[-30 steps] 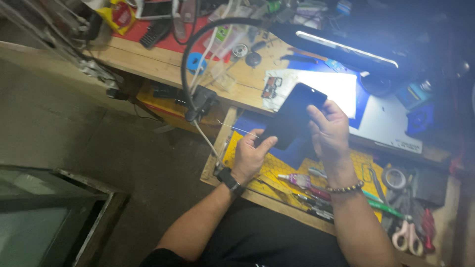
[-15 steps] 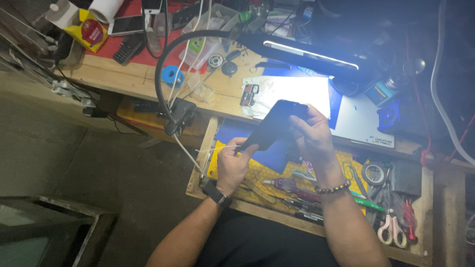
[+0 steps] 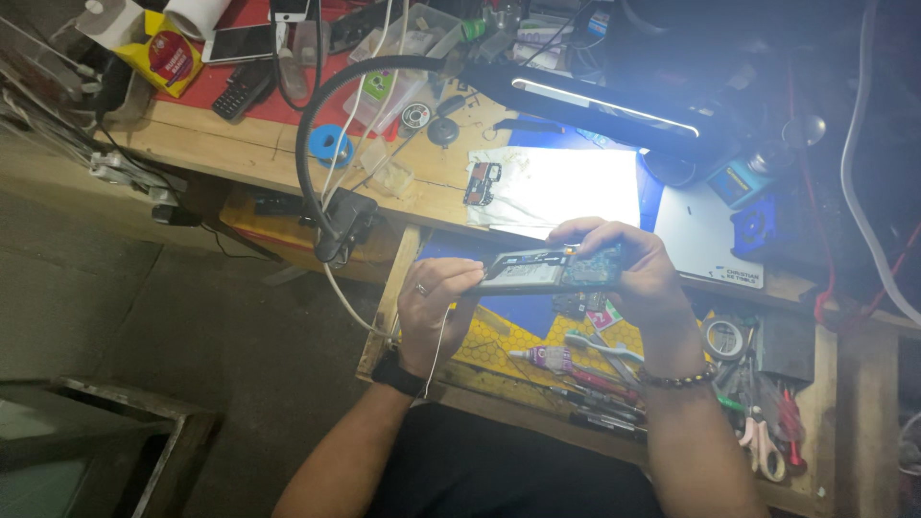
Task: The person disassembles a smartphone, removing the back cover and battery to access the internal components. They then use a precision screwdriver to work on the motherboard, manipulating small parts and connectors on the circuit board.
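Observation:
An opened phone (image 3: pixel 542 270) with its circuit board showing is held level over an open wooden drawer (image 3: pixel 379 331). My right hand (image 3: pixel 638 278) grips its right end, a beaded bracelet on the wrist. My left hand (image 3: pixel 434 302), with a ring and a dark wristwatch, touches the phone's left end; whether it pinches a small tool I cannot tell. A lit bar lamp (image 3: pixel 604 105) on a black gooseneck (image 3: pixel 312 144) shines on a white mat (image 3: pixel 566 187) just beyond the phone.
The drawer holds a glue tube (image 3: pixel 542 359), a toothbrush (image 3: pixel 600 345), pens, scissors (image 3: pixel 763 451) and a tape roll (image 3: pixel 724 338). On the wooden bench behind lie a blue solder reel (image 3: pixel 333 146), a small phone part (image 3: pixel 482 182), handsets on a red mat (image 3: pixel 240 58) and cables.
The phone has been tipped from standing with its dark back toward me to lying level with its open inside up. Both hands stayed on it; the view shifted closer over the bench.

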